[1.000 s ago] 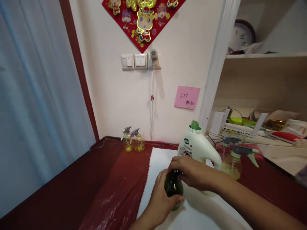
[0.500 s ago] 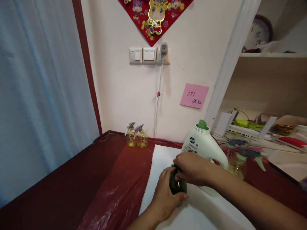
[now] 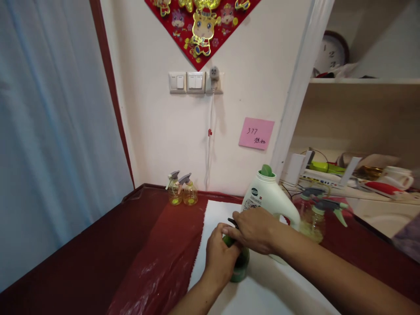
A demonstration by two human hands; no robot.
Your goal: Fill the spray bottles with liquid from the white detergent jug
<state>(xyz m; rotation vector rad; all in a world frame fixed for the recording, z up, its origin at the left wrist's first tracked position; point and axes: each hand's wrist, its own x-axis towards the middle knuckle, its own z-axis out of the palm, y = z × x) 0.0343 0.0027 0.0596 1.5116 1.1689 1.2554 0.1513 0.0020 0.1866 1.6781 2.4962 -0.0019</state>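
Dark red bench [image 3: 131, 245] against a cream wall [image 3: 157, 131], with a plain white sheet [image 3: 275, 288] laid over it — that's where the work is. From where I stand it seems midway: a rounded, see-through dark green bottle [image 3: 239, 274] is over the sheet's near part, left hand [image 3: 219, 253] fingers wrapped round its upper body, right hand [image 3: 256, 228] fingers closed at its top, a narrow black piece [image 3: 232, 222] poking out towards twelve o'clock. Whether that top sits tight or loose I can't tell, so I'd count it unfinished. Around the bottle: a pale green plastic jug [image 3: 273, 197], cap off, at one o'clock; two clear yellowish spray bottles [image 3: 189, 194] at eleven, another dark-headed pair [image 3: 316, 223] at two. The green bottle looks murky — greener at its base, mouth hidden.
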